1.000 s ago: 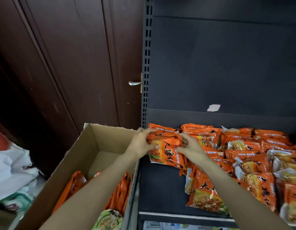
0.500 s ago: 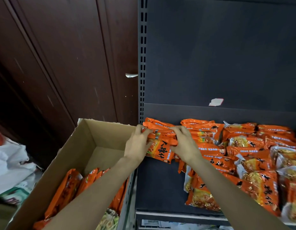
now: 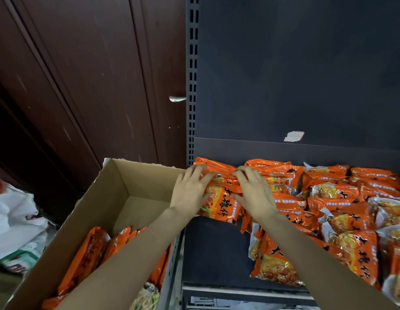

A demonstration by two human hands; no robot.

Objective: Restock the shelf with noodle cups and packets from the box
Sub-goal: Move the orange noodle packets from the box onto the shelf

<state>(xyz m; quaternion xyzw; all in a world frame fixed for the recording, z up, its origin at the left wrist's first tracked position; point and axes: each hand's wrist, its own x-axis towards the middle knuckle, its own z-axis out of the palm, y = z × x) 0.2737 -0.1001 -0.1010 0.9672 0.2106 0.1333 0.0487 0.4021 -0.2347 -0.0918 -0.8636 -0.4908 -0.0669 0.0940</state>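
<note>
Box (image 3: 98, 204) left of shelf (image 3: 217, 253); packets (image 3: 342, 220) on shelf, more in box.

Left hand (image 3: 190, 190) and right hand (image 3: 254, 191) flat on orange noodle packet (image 3: 221, 204), shelf (image 3: 217, 247), cardboard box (image 3: 118, 186) alongside

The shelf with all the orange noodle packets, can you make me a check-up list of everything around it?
Surface: dark grey metal shelf, bare patch at its front left.
Job's things: orange plastic noodle packets cover the shelf's right side and back row; one orange packet lies under both hands at the back left; brown cardboard box beside the shelf has more orange packets at its near end.
Clutter: white plastic bag left of the box; torn white sticker on the back panel.
Hands: left hand and right hand press flat on the packet, fingers spread.
Cables: nothing seen.
Surroundings: dark brown wooden door with silver handle.
</note>
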